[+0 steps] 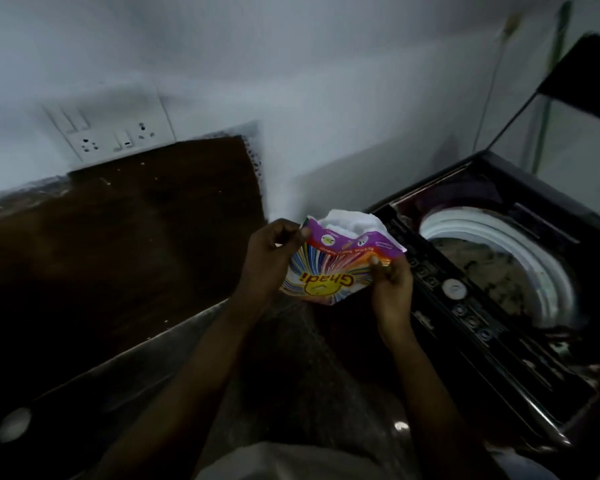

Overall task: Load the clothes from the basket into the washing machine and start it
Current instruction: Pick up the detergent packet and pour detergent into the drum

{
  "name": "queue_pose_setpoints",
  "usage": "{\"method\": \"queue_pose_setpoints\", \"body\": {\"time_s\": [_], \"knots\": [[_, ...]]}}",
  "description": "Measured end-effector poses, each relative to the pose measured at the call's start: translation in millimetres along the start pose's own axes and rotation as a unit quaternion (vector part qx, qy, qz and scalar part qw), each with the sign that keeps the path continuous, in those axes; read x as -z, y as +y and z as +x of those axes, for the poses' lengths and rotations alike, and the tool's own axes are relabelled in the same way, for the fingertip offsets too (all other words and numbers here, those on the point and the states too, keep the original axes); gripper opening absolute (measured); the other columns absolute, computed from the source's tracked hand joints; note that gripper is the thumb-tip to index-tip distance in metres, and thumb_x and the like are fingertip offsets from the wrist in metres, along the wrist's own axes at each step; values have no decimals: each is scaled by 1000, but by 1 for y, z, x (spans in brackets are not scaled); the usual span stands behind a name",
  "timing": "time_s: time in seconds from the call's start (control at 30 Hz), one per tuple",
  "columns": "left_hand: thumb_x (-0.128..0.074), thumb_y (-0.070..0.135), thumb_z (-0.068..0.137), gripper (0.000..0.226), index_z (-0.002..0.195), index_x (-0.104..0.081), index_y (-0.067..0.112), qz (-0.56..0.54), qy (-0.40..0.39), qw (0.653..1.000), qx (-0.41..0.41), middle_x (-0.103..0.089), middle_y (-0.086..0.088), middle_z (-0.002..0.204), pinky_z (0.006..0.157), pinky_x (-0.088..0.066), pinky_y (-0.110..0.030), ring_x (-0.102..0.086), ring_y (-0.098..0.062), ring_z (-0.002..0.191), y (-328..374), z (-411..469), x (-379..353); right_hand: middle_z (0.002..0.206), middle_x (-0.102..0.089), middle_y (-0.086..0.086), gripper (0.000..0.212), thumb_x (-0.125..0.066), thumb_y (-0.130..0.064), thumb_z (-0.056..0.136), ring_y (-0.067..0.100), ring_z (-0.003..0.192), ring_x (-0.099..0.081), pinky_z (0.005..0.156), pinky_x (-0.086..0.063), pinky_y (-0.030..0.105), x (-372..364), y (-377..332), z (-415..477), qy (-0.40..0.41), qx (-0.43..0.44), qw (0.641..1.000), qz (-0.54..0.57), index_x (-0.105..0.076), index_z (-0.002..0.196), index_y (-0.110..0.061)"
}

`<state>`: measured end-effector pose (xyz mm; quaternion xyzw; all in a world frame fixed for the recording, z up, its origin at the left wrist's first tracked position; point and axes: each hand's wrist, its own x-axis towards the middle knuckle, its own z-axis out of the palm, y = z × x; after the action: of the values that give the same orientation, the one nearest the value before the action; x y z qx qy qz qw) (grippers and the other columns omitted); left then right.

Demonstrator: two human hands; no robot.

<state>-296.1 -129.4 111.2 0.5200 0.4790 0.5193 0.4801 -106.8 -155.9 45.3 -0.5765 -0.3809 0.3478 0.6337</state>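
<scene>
From the head camera, the only view, the loading looks finished and the detergent step is in hand. This is a judgement from the washing machine [520,368] standing with its lid [589,81] raised and a mottled heap of clothes [489,268] already in the drum, to the right of and just beyond the right fingers. The basket is not in view. Both hands hold a detergent packet [340,268] between them. The left hand [274,258] pinches the left edge of the torn mouth with thumb against curled fingers [303,233]. The right hand [392,285] pinches the right edge the same way, its fingertips [374,261] closed on the foil. The mouth gapes upward between the two pinches and shows a white inside. Whether that white is powder or lining cannot be told. The next move calls for carrying the packet rightward past the right fingers, over the white drum ring [478,223], and tipping the mouth down without spilling on the control panel [471,320] below the right hand. The lid would then need closing and the machine starting. The machine is a dark top-loader with a round dial [453,289] just right of the right fingers. The clothes are dim and blurred, so no single garment can be made out.
</scene>
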Motion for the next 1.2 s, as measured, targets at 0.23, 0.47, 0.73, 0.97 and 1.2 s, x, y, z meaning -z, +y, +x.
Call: {"method": "queue_pose_setpoints", "body": {"time_s": [0.23, 0.47, 0.73, 0.97, 1.2], "knots": [[-63, 11, 93, 23, 92, -63, -12, 23, 36, 998, 49, -69, -28, 93, 80, -54, -55, -66, -28, 85, -62, 66, 68, 91, -67, 11, 27, -55, -36, 93, 21, 83, -60, 77, -49, 38, -87, 55, 47, -19, -23, 989, -142, -64, 93, -11], [-63, 19, 94, 12, 84, -70, 19, 67, 112, 985, 112, -73, -11, 87, 76, -58, -56, -71, -35, 84, -197, 113, 116, 97, -65, 16, 14, -55, -4, 89, 28, 92, -60, 82, -48, 41, -165, 181, 106, -91, -61, 968, -228, -66, 95, -11], [-62, 14, 94, 11, 85, -67, 10, 36, 162, 974, 154, -70, -6, 76, 65, -54, -33, -69, -16, 68, -440, 166, 134, 104, -68, 17, 25, -57, 3, 86, 31, 95, -63, 84, -49, 35, -222, 413, 175, -214, 3, 925, -315, -70, 106, -4], [-65, 15, 93, 19, 76, -64, 23, 39, 226, 959, 165, -67, 3, 71, 59, -53, -27, -65, -2, 59, -627, 216, 142, 105, -69, 21, 26, -55, 7, 85, 37, 96, -63, 82, -47, 39, -262, 590, 228, -285, 59, 883, -369, -71, 104, 0], [-65, 21, 93, 18, 83, -70, 7, 128, 244, 945, 176, -70, -14, 83, 70, -57, -36, -67, -29, 75, -738, 242, 144, 91, -70, 27, 48, -38, -21, 69, 42, 84, -65, 68, -47, 38, -280, 682, 248, -336, 113, 839, -412, -71, 91, 5]]}}
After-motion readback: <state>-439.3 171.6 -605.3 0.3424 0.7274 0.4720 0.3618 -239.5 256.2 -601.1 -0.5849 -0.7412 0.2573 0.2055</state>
